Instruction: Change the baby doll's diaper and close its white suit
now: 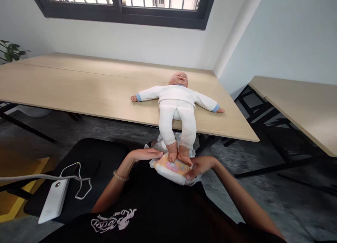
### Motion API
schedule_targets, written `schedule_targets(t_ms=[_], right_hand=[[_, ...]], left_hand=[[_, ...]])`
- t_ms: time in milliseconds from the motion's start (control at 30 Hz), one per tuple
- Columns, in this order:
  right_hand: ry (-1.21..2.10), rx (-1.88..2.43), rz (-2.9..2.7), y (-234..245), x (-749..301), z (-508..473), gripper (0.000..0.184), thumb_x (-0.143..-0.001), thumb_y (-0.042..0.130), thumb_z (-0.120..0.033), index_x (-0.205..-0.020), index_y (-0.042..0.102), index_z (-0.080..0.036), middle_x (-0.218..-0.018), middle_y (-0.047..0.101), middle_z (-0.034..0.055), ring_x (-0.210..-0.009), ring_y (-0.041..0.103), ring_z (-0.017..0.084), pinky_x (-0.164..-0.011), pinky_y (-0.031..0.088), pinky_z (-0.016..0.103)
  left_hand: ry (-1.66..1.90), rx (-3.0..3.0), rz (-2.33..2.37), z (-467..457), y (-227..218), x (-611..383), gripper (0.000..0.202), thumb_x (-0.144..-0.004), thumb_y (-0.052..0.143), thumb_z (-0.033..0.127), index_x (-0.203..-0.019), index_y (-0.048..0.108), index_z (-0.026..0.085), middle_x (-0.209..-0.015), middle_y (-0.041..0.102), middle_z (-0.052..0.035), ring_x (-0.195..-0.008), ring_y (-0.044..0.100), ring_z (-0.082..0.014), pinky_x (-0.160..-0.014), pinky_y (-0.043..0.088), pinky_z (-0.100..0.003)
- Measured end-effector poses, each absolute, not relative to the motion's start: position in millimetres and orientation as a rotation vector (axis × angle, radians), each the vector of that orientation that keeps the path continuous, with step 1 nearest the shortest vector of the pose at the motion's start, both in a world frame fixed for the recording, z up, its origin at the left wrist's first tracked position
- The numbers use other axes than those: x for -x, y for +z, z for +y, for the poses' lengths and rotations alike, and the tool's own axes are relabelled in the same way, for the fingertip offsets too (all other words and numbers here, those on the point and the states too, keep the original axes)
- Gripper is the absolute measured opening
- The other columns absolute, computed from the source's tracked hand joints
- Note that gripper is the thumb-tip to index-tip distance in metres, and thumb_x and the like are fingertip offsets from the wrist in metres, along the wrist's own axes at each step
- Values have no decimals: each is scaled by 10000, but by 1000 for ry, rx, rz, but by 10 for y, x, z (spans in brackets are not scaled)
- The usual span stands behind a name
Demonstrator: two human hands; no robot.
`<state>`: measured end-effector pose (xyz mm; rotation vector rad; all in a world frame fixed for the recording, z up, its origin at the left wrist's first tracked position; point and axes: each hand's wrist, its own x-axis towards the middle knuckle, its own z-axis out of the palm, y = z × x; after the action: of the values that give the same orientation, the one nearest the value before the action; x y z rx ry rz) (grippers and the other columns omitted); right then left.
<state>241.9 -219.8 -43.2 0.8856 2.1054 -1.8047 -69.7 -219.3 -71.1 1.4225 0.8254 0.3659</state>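
A baby doll (177,99) in a white top with blue cuffs and white trousers lies on its back on the table, legs hanging over the front edge. Below its bare feet, a white diaper (171,173) with an orange and pink printed panel rests on my lap, its plastic-like edges crumpled. My left hand (147,154) has its fingers stretched out flat, the tips touching the diaper's left side near one foot. Closed at the diaper's right edge is my right hand (200,166), its fingers partly hidden by the diaper and the other foot.
The wooden table (105,92) runs under a barred window (121,11). To my left is a black chair (97,152) carrying a white power bank (54,201) with a cable. Another table (302,102) stands to the right, black frames beneath it.
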Motion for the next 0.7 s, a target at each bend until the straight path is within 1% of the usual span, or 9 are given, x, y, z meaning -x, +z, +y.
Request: schedule_targets(t_ms=[100,133,200,267,367,433,500,567,700], right_hand=[[-1606,-752,2239,-301,-2485,-2590,508,-981,578,-582,-1053,742,-107,-1028,752,119,-934,705,238,-912,581,359],[-1552,-769,2334,-243,-2475,-2729,468,-1018,540,-519,-1136,746,-116,-1170,746,147,-1063,701,265,-1010,554,400],[-1508,-823,2478,-109,-2407,-2957,481,-1024,585,-434,-1439,644,-199,-1569,538,143,-1460,494,325,-1256,336,516],[-1530,-839,2535,30,-2296,-3076,642,-1015,637,-421,-1617,456,-287,-1700,349,97,-1595,295,317,-1325,172,538],[-1597,-797,2632,168,-2117,-3078,692,-1033,630,-411,-1660,357,-302,-1696,353,68,-1597,300,274,-1333,209,459],[-1647,-721,2666,180,-2032,-3038,600,-1058,564,-288,-1638,407,-293,-1663,417,46,-1563,376,233,-1314,277,400],[-1679,-643,2642,146,-1994,-3016,629,-1016,506,-112,-1616,446,-293,-1627,470,17,-1533,426,197,-1302,306,365],[-1687,-598,2595,100,-1997,-3019,721,-949,475,-11,-1609,452,-301,-1612,486,-9,-1539,413,184,-1312,290,368],[-1705,-527,2550,77,-2033,-3038,747,-929,455,14,-1603,459,-306,-1623,461,-14,-1564,361,193,-1332,244,396]], left_hand=[[143,-1581,720,-2166,-615,733,804,-791,638,871,-1028,815,124,-1012,776,-73,-947,668,-206,-873,514,-262],[122,-1615,683,-2167,-563,739,807,-820,610,864,-1079,812,127,-1078,778,-86,-1016,676,-225,-929,512,-271],[95,-1648,561,-2186,-435,742,759,-891,570,819,-1185,803,160,-1239,758,-101,-1183,667,-254,-1056,485,-290],[84,-1665,428,-2222,-295,736,691,-948,545,763,-1229,799,185,-1323,732,-108,-1267,651,-259,-1117,461,-295],[71,-1704,348,-2278,-134,722,658,-968,548,730,-1229,806,184,-1299,745,-115,-1239,679,-258,-1112,473,-295],[70,-1697,386,-2298,-95,720,676,-973,517,745,-1201,817,184,-1255,765,-109,-1211,694,-256,-1099,483,-294],[93,-1677,517,-2298,-122,731,697,-985,464,762,-1131,838,193,-1223,778,-94,-1163,708,-238,-1073,492,-278],[130,-1647,689,-2279,-208,758,730,-982,434,785,-1036,850,187,-1174,790,-94,-1069,726,-221,-1009,516,-264],[196,-1595,823,-2212,-458,836,767,-908,516,839,-962,832,142,-995,802,-130,-908,723,-221,-859,542,-270]])
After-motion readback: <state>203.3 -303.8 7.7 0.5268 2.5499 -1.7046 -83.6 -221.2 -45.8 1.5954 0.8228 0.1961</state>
